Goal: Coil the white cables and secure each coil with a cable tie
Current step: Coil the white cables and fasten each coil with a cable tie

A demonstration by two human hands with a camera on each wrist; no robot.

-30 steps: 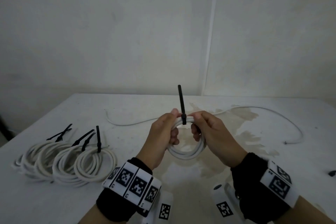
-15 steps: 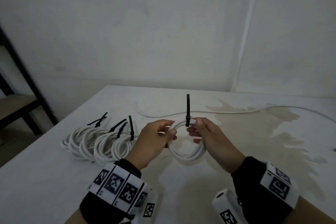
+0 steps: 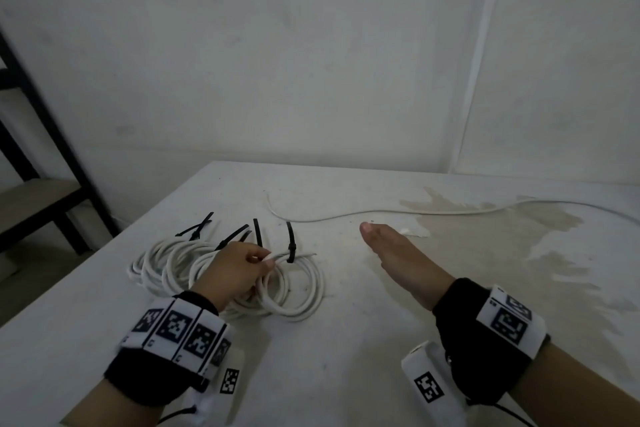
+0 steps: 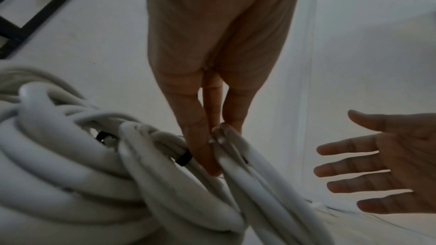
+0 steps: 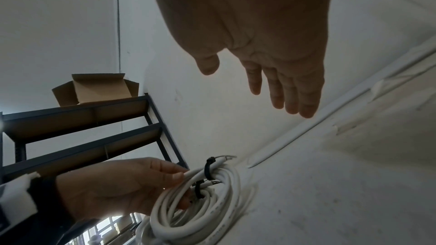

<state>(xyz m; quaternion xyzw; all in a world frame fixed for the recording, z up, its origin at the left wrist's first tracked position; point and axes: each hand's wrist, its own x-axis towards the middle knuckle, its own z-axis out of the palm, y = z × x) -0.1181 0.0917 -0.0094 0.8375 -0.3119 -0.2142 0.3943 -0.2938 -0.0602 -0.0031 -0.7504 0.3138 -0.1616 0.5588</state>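
A freshly tied white coil [image 3: 304, 291] lies on the table at the right end of a row of tied coils [image 3: 166, 267], its black cable tie [image 3: 291, 246] standing upright. My left hand [image 3: 239, 270] pinches this coil's strands beside the tie; the left wrist view shows the fingers [image 4: 200, 146] on the white strands [image 4: 247, 183]. My right hand [image 3: 398, 253] hovers flat and empty to the coil's right, its fingers [image 5: 290, 88] straight in the right wrist view, where the coil [image 5: 200, 211] and left hand [image 5: 122, 185] also show. A loose uncoiled white cable [image 3: 346, 217] lies across the table behind.
The white table [image 3: 346, 374] has a brownish stain [image 3: 519, 236] on its right half. A black metal shelf rack [image 3: 41, 163] stands left of the table, with an open cardboard box [image 5: 94, 88] on top. The wall runs close behind.
The coil held up by both hands now lies on the table beside the other coils. My right hand let go and moved right, flat and empty. The view swung left.
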